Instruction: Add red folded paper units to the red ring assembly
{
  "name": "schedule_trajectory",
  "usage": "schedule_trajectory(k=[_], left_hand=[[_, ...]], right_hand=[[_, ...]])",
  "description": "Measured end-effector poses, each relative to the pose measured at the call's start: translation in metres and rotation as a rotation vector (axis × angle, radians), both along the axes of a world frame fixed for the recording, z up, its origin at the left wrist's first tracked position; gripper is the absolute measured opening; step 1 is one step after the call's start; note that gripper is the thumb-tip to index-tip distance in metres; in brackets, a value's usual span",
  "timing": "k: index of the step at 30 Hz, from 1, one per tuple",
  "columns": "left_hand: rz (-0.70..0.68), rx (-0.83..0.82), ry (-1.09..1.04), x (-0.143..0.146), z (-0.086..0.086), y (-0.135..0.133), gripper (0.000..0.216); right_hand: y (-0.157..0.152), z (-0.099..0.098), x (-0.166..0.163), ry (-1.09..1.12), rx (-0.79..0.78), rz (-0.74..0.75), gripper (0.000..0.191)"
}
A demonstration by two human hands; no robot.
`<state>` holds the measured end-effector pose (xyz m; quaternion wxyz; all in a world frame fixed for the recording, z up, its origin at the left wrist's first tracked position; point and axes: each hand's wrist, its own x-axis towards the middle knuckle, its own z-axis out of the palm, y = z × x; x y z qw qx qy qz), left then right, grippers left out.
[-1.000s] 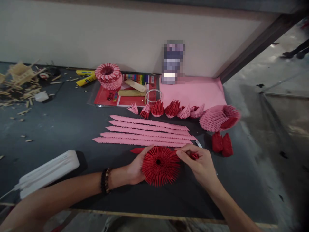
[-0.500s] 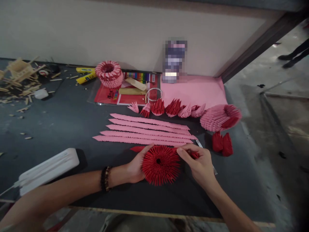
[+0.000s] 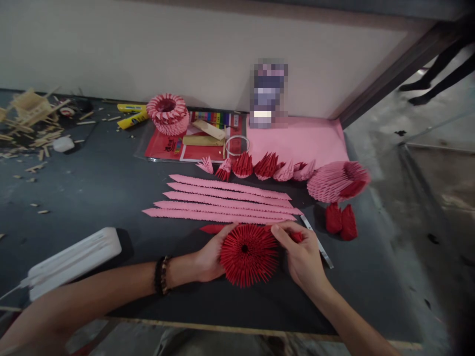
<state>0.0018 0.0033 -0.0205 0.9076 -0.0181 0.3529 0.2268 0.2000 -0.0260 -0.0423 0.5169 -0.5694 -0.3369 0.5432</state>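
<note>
My left hand (image 3: 211,256) is closed on the left edge of a round disc (image 3: 249,257) of red folded paper, its pleats fanning out from a small dark hole. At the disc's upper right rim, thumb and forefinger of my right hand (image 3: 304,249) pinch together. Red folded paper (image 3: 298,237) shows inside that hand's curled fingers; how many pieces there are is hidden. Behind the disc lies a red pointed strip (image 3: 210,229), partly covered. Several long pink folded-paper strips (image 3: 226,203) lie side by side just beyond both hands.
A thin metallic tool (image 3: 319,246) lies by my right hand. Small red and pink paper pieces (image 3: 243,165) form a row behind the strips, with a pink paper bowl (image 3: 334,183) at right. A white power strip (image 3: 79,262) is at left. A blurred-out upright object (image 3: 267,94) leans on the panel.
The disc and both hands have shifted very slightly, and my right hand has tilted, uncovering more of the metallic tool. A person's legs at the far right have moved.
</note>
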Motion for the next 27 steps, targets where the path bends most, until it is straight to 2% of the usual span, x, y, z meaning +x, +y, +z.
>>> schedule_trajectory(k=[8,21,27], left_hand=[[-0.01,0.015,0.029,-0.0007,-0.0005,-0.0008,0.048],[-0.027,0.052,0.051,0.0,-0.0005,-0.0006,0.047],[-0.033,0.026,0.038,0.0,-0.004,-0.001,0.041]], right_hand=[[-0.0002,-0.0041,0.0044,-0.118,0.043,0.024,0.01],[-0.0016,-0.0028,0.002,-0.074,0.017,0.013,0.01],[-0.0033,0.0025,0.0018,-0.222,0.055,0.023,0.011]])
